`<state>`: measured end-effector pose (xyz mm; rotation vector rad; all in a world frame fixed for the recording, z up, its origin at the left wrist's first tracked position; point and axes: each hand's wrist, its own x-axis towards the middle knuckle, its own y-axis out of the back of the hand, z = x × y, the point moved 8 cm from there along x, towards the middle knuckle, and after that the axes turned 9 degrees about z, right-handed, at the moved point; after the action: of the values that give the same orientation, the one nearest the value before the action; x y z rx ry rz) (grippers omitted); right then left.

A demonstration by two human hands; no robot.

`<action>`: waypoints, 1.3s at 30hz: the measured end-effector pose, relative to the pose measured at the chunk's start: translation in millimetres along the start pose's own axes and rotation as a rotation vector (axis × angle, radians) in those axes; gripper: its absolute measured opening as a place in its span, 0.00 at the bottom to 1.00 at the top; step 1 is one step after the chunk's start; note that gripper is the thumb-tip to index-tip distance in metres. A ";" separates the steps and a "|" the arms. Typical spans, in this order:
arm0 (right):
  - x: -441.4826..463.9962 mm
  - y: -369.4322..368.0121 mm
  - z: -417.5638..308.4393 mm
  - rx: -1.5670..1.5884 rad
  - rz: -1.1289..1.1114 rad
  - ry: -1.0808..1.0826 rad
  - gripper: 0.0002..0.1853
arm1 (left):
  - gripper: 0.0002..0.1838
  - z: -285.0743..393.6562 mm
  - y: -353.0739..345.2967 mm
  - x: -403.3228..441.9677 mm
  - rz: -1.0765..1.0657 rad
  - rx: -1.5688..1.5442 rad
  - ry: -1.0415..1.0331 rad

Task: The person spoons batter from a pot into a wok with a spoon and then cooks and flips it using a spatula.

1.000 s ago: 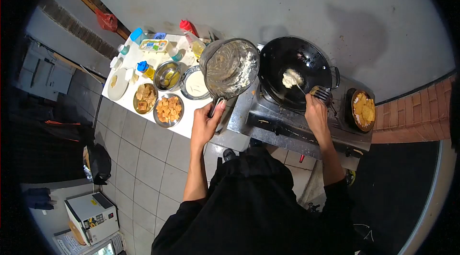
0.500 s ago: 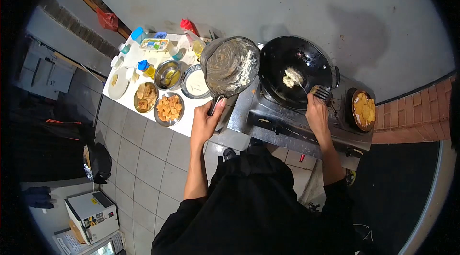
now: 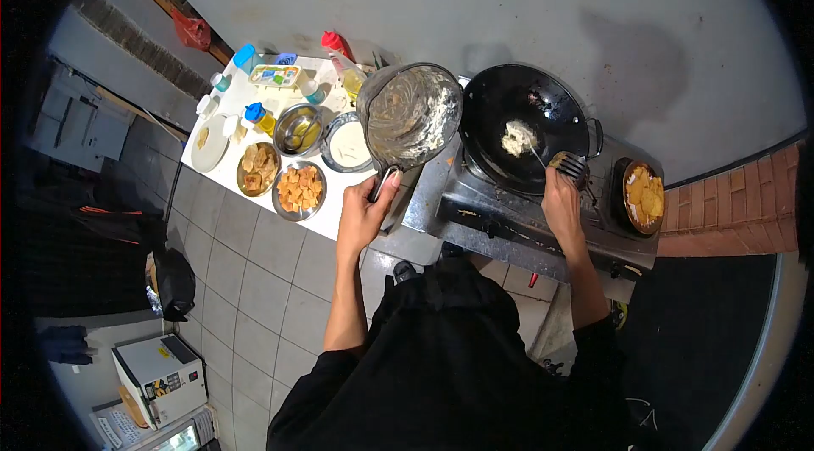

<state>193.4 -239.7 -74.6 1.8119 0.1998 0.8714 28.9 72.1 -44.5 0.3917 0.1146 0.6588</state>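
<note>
My left hand (image 3: 366, 212) is closed round the handle of a dark pan (image 3: 411, 116), which is tilted with its inside towards me. White batter smears coat the pan's inner wall, and its edge sits beside the black wok (image 3: 492, 103). Over the wok's near right rim, my right hand (image 3: 561, 203) grips a thin metal utensil (image 3: 538, 158). Its far end reaches a pale lump of batter (image 3: 518, 138) in the wok. A slotted metal head (image 3: 570, 165) shows just above my right fingers; whether it belongs to the same utensil, I cannot tell.
The stove (image 3: 500, 235) carries the wok, with a plate of yellow fried pieces (image 3: 644, 194) at its right. Left stands a white table (image 3: 318, 220) with a bowl of orange cubes (image 3: 300, 191), a bowl of white batter (image 3: 348, 146), several bottles and a white plate (image 3: 209, 146).
Very little differs. The view has shifted slightly; both hands keep their holds, and the pan and the batter lump stay nearly in place.
</note>
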 end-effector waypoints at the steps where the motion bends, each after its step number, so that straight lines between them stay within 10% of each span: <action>1: -0.3 1.1 -0.8 -0.001 -0.003 0.001 0.08 | 0.23 2.5 0.7 -0.7 0.004 0.001 -0.006; 39: -6.5 1.0 5.6 0.106 0.072 0.022 0.05 | 0.23 11.3 -7.8 -6.6 0.037 0.054 -0.079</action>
<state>192.1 -247.7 -77.7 1.9182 0.1986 0.9473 30.8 58.8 -37.3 0.4720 0.0504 0.6768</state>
